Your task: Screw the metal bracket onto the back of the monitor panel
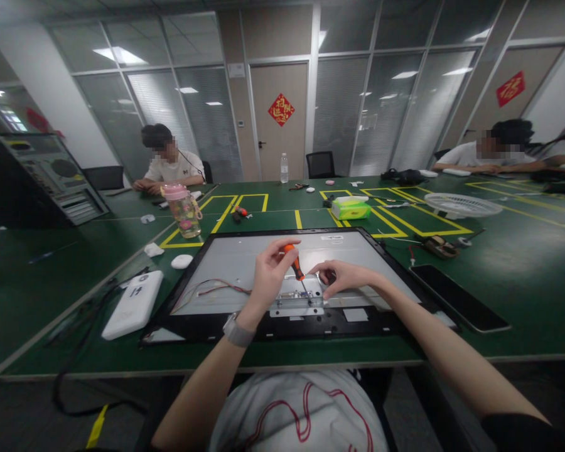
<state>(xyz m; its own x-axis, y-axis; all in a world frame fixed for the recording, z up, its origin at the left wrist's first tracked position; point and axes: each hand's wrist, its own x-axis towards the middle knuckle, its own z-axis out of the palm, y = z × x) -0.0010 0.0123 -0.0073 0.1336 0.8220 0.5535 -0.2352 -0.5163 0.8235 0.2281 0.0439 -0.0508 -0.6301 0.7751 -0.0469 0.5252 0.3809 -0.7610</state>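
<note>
A flat display panel [226,257] with a black frame lies face down on the green table in front of me. My left hand [274,269] grips an orange and black screwdriver [294,260] by its handle, the shaft slanting down to a small metal bracket [296,307] near the panel's close edge. My right hand [341,276] is curled beside the bracket, its fingertips at the bracket's right end. Whether it pinches something small there, I cannot make out. Thin wires [221,285] run across the panel left of the bracket.
Left of the panel lie a white power bank [134,304] and a white mouse-like object [182,261]; a pink-lidded bottle [182,210] stands behind. A black phone [459,296] lies to the right. Further back are a green tissue pack [351,208] and a white fan grille [462,205]. Other people sit across the table.
</note>
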